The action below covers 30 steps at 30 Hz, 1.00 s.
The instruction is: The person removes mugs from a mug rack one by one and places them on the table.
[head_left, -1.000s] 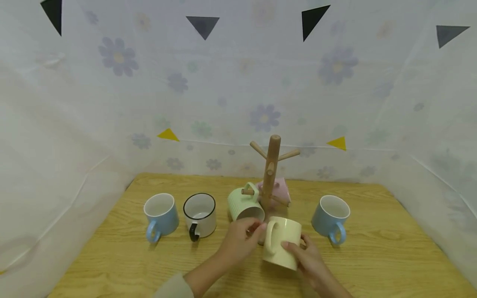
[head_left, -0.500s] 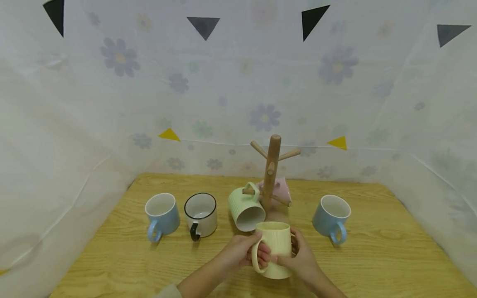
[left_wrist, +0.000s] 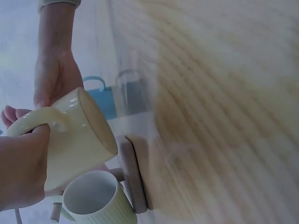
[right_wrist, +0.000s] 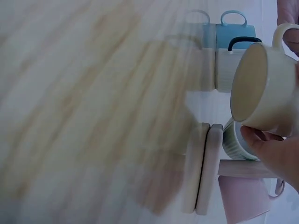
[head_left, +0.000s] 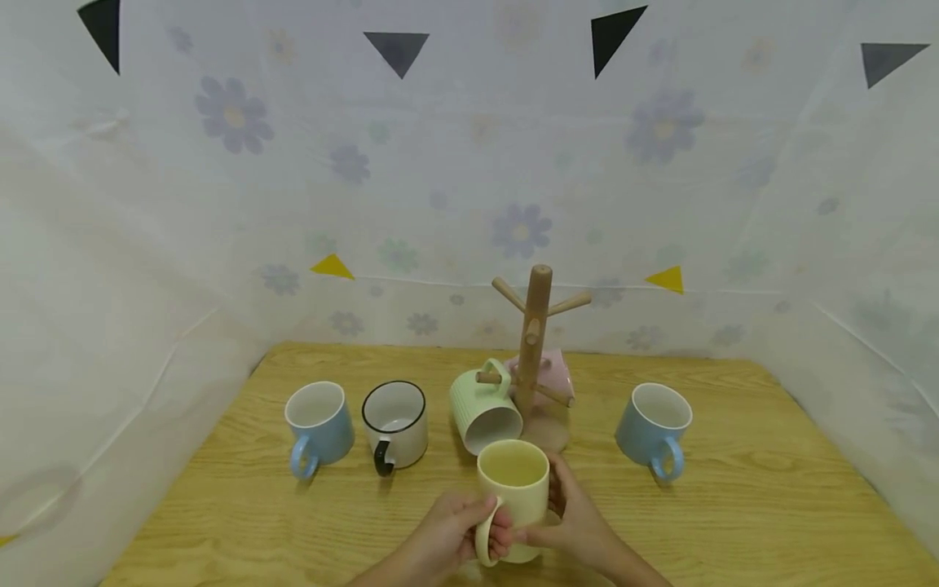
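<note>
Both hands hold a pale yellow mug (head_left: 525, 496) in front of a wooden mug tree (head_left: 539, 326), its rim facing up and its base raised off the table. My left hand (head_left: 453, 530) grips the mug's handle, fingers curled through it, as the left wrist view also shows. On the mug's other side, my right hand (head_left: 579, 518) has its thumb and fingers around the body. A light green mug (head_left: 469, 408) hangs by its handle on a low peg of the tree, opening forward. Partly hidden behind the post is a pink mug (head_left: 556, 377).
Left of the tree stand a blue mug (head_left: 323, 428) and a white mug (head_left: 407, 440) with black rim and handle. To the right stands another blue mug (head_left: 651, 428). The wooden table (head_left: 763, 489) meets a floral curtain (head_left: 440, 163) at its back edge.
The yellow mug has come down and left, turning from tilted to rim up. My left hand has moved from beside the mug onto its handle; the right hand has moved along with the mug.
</note>
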{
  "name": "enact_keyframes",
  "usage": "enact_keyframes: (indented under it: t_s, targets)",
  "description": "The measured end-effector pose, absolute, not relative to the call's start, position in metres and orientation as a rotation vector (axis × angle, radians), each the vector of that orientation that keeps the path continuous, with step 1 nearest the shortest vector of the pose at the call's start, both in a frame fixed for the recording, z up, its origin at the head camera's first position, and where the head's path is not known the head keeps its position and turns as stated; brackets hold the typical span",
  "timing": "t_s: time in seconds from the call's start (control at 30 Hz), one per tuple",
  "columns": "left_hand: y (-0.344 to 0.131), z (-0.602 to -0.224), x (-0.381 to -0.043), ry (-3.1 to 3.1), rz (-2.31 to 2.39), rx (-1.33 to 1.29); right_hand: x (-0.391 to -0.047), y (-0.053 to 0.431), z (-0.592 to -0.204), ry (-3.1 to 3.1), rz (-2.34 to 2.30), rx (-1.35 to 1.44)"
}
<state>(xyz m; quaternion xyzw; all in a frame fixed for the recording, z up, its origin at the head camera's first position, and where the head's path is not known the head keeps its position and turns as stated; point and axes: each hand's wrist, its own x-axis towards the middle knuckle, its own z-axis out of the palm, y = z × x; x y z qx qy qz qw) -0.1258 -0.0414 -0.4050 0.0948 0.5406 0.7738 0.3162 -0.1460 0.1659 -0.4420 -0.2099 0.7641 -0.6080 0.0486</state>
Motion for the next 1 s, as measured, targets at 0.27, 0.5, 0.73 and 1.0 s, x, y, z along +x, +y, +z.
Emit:
enact_keyframes:
  t_s: [0.27, 0.5, 0.73, 1.0]
  targets:
    - [-0.057, -0.41, -0.115, 1.546, 2.052, 0.307, -0.154, 0.164, -0.425, 2.448, -1.772, -0.938]
    - [-0.083, -0.419, -0.11, 1.534, 2.088, 0.35, -0.166, 0.169, -0.401, 3.129, -1.733, -1.033]
    - [-0.11, -0.425, -0.104, 1.541, 2.127, 0.373, -0.186, 0.18, -0.396, 3.728, -1.2, -1.163]
    - [-0.136, -0.425, -0.096, 1.722, 2.089, 0.279, -0.2, 0.183, -0.397, 3.899, -0.862, -1.164]
